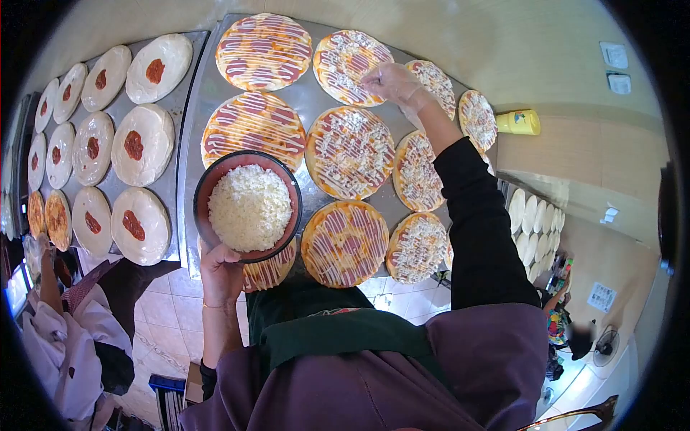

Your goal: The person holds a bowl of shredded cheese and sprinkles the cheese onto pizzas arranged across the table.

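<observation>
My left hand point(221, 276) grips the near rim of a red-brown bowl point(203, 208) full of white shredded cheese point(249, 208). In a clear glove, my right hand point(392, 82) has its fingers pressed together over the upper middle pizza point(345, 61); whatever they hold is too small to make out. That pizza has white crumbs over sliced meat and sauce stripes. Below it lies another crumb-covered pizza point(350, 152). The pizza under the bowl's far side point(253, 129) and the lower middle one point(345, 244) show sauce stripes without crumbs.
On the metal table point(194, 129), more crumb-topped pizzas point(417, 248) lie at the right. A left table holds dough rounds point(142, 144) with red sauce. Beside it stands a co-worker point(72, 345). A yellow cup point(519, 122) lies past the table's right end; another person point(557, 323) is farther off.
</observation>
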A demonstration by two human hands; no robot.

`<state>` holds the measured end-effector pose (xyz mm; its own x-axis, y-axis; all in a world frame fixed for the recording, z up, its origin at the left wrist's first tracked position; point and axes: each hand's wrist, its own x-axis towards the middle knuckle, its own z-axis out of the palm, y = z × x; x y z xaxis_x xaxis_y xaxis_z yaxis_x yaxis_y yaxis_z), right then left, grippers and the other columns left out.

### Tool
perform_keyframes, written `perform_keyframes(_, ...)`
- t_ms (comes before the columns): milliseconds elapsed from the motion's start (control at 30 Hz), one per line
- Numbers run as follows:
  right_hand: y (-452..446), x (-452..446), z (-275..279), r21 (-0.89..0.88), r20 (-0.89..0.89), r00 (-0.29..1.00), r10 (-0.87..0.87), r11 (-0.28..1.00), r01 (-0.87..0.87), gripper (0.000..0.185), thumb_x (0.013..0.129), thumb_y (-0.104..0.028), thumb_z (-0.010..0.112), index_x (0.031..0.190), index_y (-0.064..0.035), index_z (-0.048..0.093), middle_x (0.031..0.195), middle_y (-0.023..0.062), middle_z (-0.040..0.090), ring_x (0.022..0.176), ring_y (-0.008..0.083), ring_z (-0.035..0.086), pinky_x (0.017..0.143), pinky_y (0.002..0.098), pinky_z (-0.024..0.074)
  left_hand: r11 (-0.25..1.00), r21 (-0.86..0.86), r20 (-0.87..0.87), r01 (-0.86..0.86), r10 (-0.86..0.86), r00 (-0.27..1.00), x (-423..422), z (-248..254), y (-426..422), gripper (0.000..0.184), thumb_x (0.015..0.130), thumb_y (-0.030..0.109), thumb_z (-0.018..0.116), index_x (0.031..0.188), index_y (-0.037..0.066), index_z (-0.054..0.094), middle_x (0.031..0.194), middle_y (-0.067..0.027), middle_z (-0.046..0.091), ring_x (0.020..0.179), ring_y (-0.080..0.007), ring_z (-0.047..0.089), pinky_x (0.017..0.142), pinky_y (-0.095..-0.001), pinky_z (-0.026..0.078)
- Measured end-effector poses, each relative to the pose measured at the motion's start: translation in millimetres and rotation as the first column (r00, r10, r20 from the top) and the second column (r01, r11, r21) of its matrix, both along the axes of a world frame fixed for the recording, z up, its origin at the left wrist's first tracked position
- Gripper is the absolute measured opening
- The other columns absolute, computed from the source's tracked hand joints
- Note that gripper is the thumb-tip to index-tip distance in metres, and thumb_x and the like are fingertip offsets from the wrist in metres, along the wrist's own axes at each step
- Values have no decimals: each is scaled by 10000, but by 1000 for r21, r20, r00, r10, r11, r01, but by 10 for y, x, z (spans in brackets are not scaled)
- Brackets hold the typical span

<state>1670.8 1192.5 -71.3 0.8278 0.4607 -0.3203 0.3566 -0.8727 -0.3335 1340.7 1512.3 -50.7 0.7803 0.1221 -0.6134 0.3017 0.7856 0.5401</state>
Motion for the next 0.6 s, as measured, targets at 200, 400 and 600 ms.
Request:
perform_keyframes(200,-201,20,-96,-33,53,996,70,997,-69,145,781,-152,661,906,-96,711,907,114,687,831,238,656,769,328,509,1000,9,20,18,-18,1000,32,-27,-56,692,624,-4,451,1313,34,396,1270,-114,512,1101,-277,547,920,-407,470)
perform_keyframes(400,-55,-49,-64,1,75,985,154,988,-155,155,793,-133,650,930,-82,702,932,119,682,842,226,656,767,317,513,999,-2,34,33,-33,999,52,-34,-123,684,625,1,451,1307,32,402,1276,-110,509,1112,-275,541,928,-405,458)
perform_keyframes(600,3,-11,-174,68,161,960,230,968,-243,172,782,-124,638,940,-111,705,911,113,680,834,254,647,783,339,510,999,-9,26,41,-41,999,98,56,-197,674,633,-2,443,1304,37,404,1280,-115,504,1132,-281,529,931,-416,457)
